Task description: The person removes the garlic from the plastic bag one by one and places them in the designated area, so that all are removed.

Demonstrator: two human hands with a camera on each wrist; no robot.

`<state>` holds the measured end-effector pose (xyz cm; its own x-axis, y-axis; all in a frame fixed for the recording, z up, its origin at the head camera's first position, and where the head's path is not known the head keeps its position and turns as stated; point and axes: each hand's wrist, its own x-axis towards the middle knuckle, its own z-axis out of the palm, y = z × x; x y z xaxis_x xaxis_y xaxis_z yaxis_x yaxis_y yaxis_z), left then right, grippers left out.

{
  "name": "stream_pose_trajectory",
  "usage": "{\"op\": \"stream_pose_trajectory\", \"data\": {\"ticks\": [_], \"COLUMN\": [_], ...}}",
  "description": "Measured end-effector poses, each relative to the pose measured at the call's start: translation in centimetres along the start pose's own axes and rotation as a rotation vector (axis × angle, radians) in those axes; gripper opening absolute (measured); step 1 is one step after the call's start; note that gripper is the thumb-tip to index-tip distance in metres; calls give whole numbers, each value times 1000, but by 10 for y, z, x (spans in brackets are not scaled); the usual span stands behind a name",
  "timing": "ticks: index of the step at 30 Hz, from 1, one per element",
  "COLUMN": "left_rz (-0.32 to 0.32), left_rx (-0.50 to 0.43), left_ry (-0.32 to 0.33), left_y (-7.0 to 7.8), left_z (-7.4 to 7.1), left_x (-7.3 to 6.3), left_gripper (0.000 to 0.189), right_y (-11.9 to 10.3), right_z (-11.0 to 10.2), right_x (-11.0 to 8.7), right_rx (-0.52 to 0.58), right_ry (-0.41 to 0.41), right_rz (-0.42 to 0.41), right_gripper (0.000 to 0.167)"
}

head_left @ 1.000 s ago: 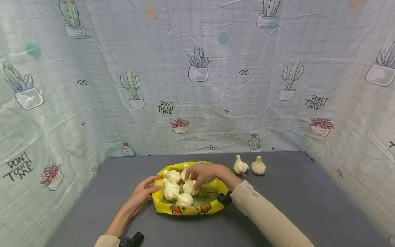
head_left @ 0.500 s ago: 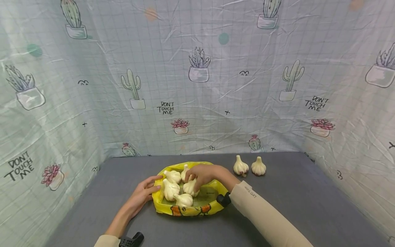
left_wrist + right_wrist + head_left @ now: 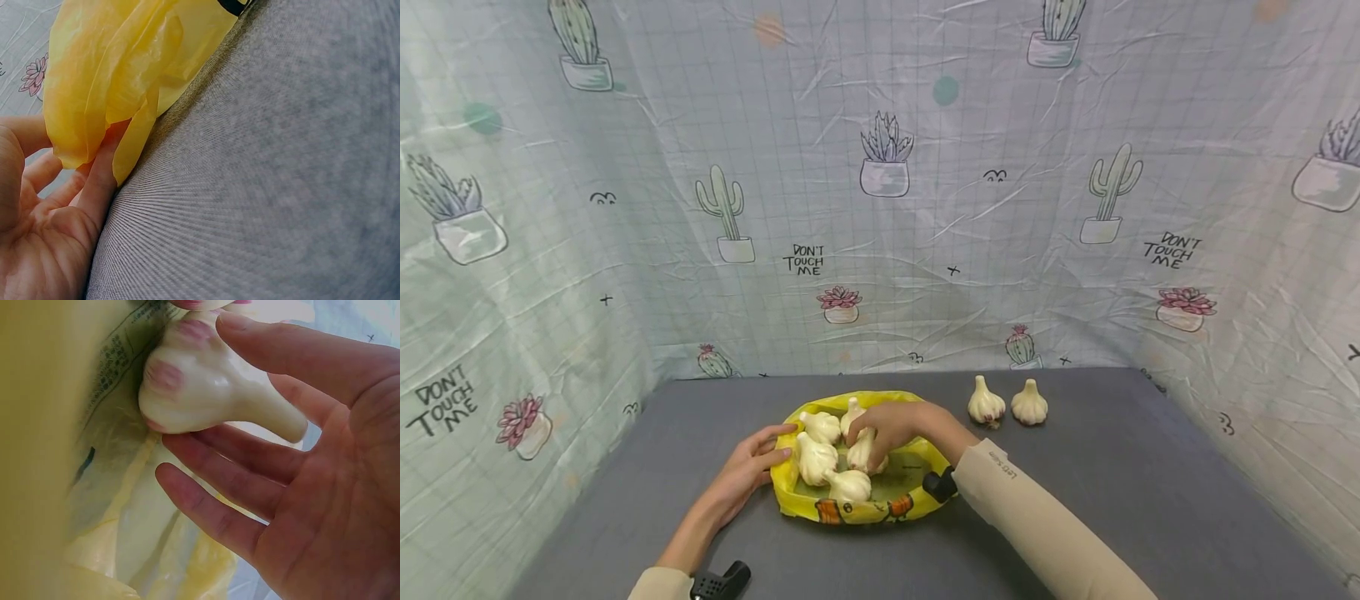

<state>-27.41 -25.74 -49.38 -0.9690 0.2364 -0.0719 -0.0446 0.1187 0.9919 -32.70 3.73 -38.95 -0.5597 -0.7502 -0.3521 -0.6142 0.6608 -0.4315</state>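
A yellow plastic bag (image 3: 784, 483), its mouth spread wide like a shallow bowl, sits on the grey table with several white garlic bulbs inside. My left hand (image 3: 751, 467) rests its extended fingers against the bag's left side; in the left wrist view, yellow folds cover some fingertips. Reaching into the bag, my right hand (image 3: 891, 427) holds a garlic bulb (image 3: 194, 381) between thumb and fingers. This bulb has pink-purple patches, and its neck points toward the palm in the right wrist view. Beside it lie other bulbs (image 3: 816, 460), left of the right hand.
Two more garlic bulbs, one (image 3: 986, 405) left of the other (image 3: 1029, 404), stand on the table (image 3: 1112, 467) behind and right of the bag. A patterned cactus curtain (image 3: 955, 225) encloses the back and sides. Each wrist carries a black device (image 3: 721, 581).
My right fingers have shifted slightly around the garlic bulb, which has tilted a little inside the bag. The left hand and the other bulbs stay as they were.
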Motion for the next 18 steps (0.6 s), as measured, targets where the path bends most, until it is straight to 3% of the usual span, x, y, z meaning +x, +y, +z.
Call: {"op": "stream_pose_trajectory", "data": {"ticks": [18], "left_rz": [10], "left_rx": [4], "left_ry": [5], "left_y": [-2], "left_z": [0], "left_x": [2], "left_gripper": [63], "right_y": [1], "right_z": [5], "right_x": [6], "right_rx": [-51], "right_ry": [12], "right_rz": [15], "right_gripper": [45]}}
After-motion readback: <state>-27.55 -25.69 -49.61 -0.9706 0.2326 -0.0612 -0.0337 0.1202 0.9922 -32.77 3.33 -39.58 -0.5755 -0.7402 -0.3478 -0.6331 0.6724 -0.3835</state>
